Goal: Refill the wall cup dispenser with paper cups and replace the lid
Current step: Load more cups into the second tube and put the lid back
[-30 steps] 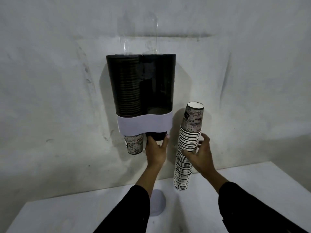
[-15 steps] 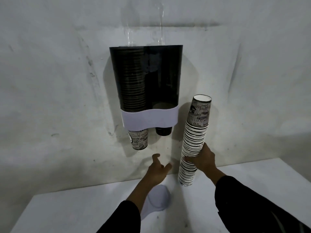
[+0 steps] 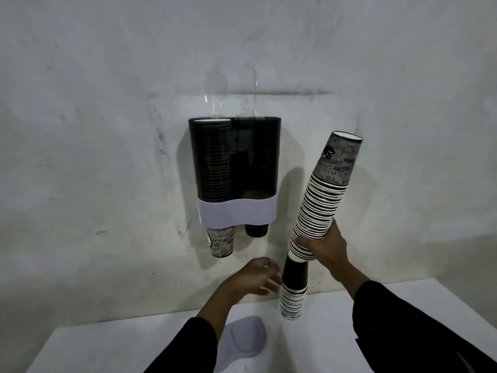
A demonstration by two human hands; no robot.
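The dark two-tube wall dispenser [image 3: 255,157] with a white band hangs on the wall, open at the top. Its left tube is full of cups, and a printed cup [image 3: 221,242] pokes out below. The right tube looks nearly empty, with a dark cup bottom [image 3: 256,230] showing. My right hand [image 3: 324,247] grips a long tilted stack of paper cups [image 3: 322,195] right of the dispenser. A shorter stack [image 3: 293,292] stands on the table under it, separated from it. My left hand [image 3: 258,277], fingers apart, is beside that short stack. The white lid [image 3: 246,336] lies on the table.
A white table [image 3: 349,332] runs along the bare grey wall beneath the dispenser. My dark sleeves reach in from the bottom edge.
My left hand dropped from under the right tube down toward the table. My right hand lifted and tilted the upper part of the stack, leaving a short stack standing.
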